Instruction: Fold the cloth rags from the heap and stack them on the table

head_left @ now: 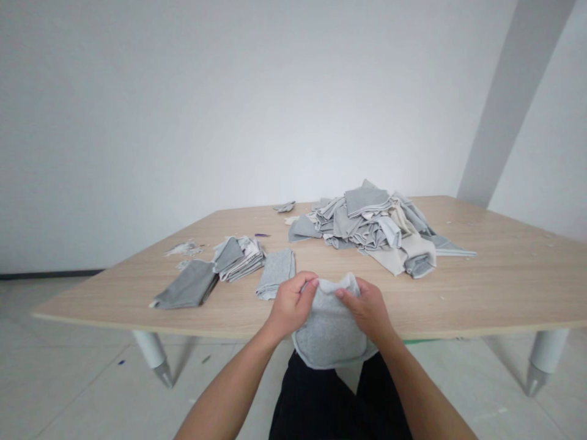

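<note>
A light grey fabric piece (pixel 331 333) with a seam along its rounded lower edge hangs between my hands, just in front of the table's near edge and above my lap. My left hand (pixel 296 300) pinches its upper left edge between thumb and fingers. At the upper right edge, my right hand (pixel 367 305) grips the same cloth, thumb on the near side. The fabric's top edge dips and wrinkles between the two grips. Behind my left hand, a folded light grey cloth stack (pixel 276 274) lies on the table.
On the wooden table (pixel 481 293), a large heap of grey and beige cloth pieces (pixel 367 220) sits at the back right. Left stand a dark grey folded stack (pixel 187 286) and a mixed stack (pixel 239 258). White scraps (pixel 183 248) and a purple slender object (pixel 262 234) lie behind.
</note>
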### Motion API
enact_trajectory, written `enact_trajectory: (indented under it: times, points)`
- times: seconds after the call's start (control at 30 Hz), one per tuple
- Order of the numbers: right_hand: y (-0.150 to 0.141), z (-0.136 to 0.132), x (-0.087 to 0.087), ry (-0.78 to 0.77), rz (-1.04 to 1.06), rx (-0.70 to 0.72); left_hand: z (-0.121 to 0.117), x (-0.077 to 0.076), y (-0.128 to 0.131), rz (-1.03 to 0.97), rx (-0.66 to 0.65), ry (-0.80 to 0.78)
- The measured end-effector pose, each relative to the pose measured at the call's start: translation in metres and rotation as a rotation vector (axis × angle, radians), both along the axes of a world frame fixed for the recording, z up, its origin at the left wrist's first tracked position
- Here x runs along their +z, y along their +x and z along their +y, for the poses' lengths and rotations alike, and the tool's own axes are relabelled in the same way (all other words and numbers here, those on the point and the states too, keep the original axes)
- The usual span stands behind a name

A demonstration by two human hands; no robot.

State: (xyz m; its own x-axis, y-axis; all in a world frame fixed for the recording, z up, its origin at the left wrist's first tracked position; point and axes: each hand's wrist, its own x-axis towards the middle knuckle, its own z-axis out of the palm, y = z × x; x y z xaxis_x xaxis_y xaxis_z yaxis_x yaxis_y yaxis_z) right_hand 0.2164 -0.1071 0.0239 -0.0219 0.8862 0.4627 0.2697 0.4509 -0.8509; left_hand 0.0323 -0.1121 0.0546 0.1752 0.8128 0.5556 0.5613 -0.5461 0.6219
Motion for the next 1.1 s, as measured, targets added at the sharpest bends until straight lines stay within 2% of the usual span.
enact_trajectory:
  times: [0.07,0.13,0.2,0.3,0.4,0.63,0.77,0.83,0.93,1.03,1.1]
  points:
    - [0.004,-0.002,-0.002,0.024,-0.047,-0.031,0.004,0.002,-0.007,-0.109,0.099,0.005]
    - [0.007,-0.004,-0.004,0.070,-0.047,-0.067,0.006,0.003,-0.011,-0.179,0.139,0.007]
    - [0.009,-0.005,-0.006,0.107,-0.022,-0.075,0.004,0.003,-0.011,-0.168,0.090,-0.020]
    - [0.012,-0.006,-0.001,0.139,-0.011,-0.086,-0.005,0.006,-0.008,-0.016,-0.107,-0.137]
    - [0.017,-0.006,0.010,0.186,-0.047,-0.155,-0.011,0.011,-0.007,0.130,-0.231,-0.214]
    - [0.045,0.003,0.045,0.279,0.004,-0.357,-0.004,0.009,-0.021,0.320,-0.276,-0.336]
    - [0.058,0.008,0.065,0.336,0.027,-0.415,-0.001,0.011,-0.030,0.413,-0.296,-0.393]
    - [0.061,0.009,0.073,0.366,0.021,-0.427,0.001,0.016,-0.033,0.442,-0.278,-0.358]
    - [0.064,0.011,0.078,0.370,0.068,-0.449,0.007,0.025,-0.038,0.395,-0.155,-0.161]
    - [0.066,0.017,0.075,0.330,0.182,-0.472,0.013,0.036,-0.041,0.285,0.008,0.062]
    - [0.068,0.023,0.069,0.288,0.254,-0.456,0.016,0.043,-0.043,0.242,0.095,0.097]
